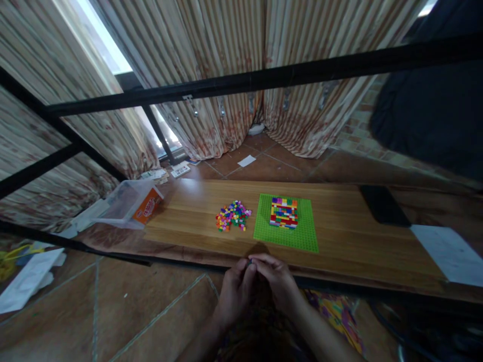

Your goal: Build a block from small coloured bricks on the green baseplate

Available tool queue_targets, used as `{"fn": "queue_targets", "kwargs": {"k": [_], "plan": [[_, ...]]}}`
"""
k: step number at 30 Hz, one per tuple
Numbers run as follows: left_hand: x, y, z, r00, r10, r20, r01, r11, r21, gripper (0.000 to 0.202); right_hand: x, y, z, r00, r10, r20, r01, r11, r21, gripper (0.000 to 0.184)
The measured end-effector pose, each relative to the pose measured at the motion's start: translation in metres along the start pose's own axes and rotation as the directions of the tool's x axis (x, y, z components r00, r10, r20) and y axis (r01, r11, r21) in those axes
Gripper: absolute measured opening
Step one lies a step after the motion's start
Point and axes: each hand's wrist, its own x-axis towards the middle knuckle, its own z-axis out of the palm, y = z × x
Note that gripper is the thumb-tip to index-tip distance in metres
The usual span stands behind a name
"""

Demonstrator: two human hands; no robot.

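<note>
My left hand point(237, 281) and my right hand point(274, 276) meet at the table's near edge, fingertips pinched together. Between them shows a tiny dark bluish building brick point(249, 262), mostly covered by the fingers. Beyond the hands, a green baseplate point(305, 236) lies flat on the wooden tabletop point(188, 221). On its upper middle stands a block of stacked multicoloured bricks point(284, 213), with red, yellow, white and blue layers. To the left of the plate is a loose pile of small bricks point(233, 215) in mixed colours. Neither hand touches the plate or the pile.
A clear plastic box point(124, 201) with an orange label sits at the table's left end. On the right lie a black flat object point(384, 205) and a white paper sheet point(449, 254). A dark metal rail point(226, 86) crosses in front of the curtains point(211, 45).
</note>
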Motion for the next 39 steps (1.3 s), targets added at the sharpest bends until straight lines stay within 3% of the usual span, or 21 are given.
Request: {"fn": "queue_targets", "kwargs": {"k": [8, 13, 17, 20, 22, 24, 26, 29, 31, 34, 39], "plan": [[-0.002, 0.006, -0.007, 0.99, -0.003, 0.14, 0.008, 0.999, -0.036, 0.035, 0.0, -0.005, -0.003, 0.995, -0.015, 0.094, 0.03, 0.987, -0.156, 0.028], [0.001, 0.003, -0.014, 0.99, 0.009, 0.144, -0.002, 0.999, -0.049, 0.038, -0.004, -0.011, 0.008, 0.999, -0.031, 0.041, 0.037, 0.985, -0.167, 0.033], [0.005, 0.002, -0.02, 0.983, -0.021, 0.184, 0.048, 0.988, -0.144, 0.04, 0.0, -0.007, 0.015, 0.998, 0.046, 0.034, -0.043, 0.994, -0.096, 0.037], [0.012, 0.0, -0.024, 0.99, -0.048, 0.131, 0.072, 0.98, -0.183, 0.041, 0.016, -0.006, 0.017, 0.999, 0.041, -0.01, -0.042, 0.994, -0.1, 0.038], [0.019, -0.004, -0.028, 0.994, -0.076, 0.073, 0.09, 0.974, -0.208, 0.041, 0.034, -0.011, 0.017, 0.996, -0.052, -0.07, 0.035, 0.975, -0.218, 0.035], [0.028, -0.009, -0.032, 0.994, -0.107, 0.006, 0.105, 0.966, -0.235, 0.038, 0.055, -0.018, 0.017, 0.971, -0.234, -0.039, 0.188, 0.86, -0.474, 0.028], [0.039, -0.014, -0.037, 0.991, -0.113, -0.075, 0.092, 0.967, -0.237, 0.03, 0.076, -0.024, 0.017, 0.919, -0.388, 0.076, 0.32, 0.617, -0.719, 0.02], [0.056, -0.024, -0.045, 0.981, -0.085, -0.174, 0.048, 0.977, -0.207, 0.024, 0.099, -0.029, 0.019, 0.884, -0.409, 0.228, 0.355, 0.268, -0.896, 0.023], [0.066, -0.031, -0.05, 0.971, -0.079, -0.226, 0.039, 0.983, -0.178, 0.024, 0.108, -0.03, 0.02, 0.886, -0.38, 0.264, 0.333, 0.126, -0.935, 0.024], [0.078, -0.041, -0.053, 0.959, -0.083, -0.272, 0.054, 0.992, -0.111, 0.026, 0.114, -0.03, 0.02, 0.892, -0.363, 0.269, 0.307, 0.051, -0.95, 0.019], [0.086, -0.046, -0.053, 0.946, -0.061, -0.318, 0.067, 0.998, 0.006, 0.027, 0.116, -0.03, 0.022, 0.861, -0.42, 0.288, 0.353, 0.084, -0.932, 0.025]]}}
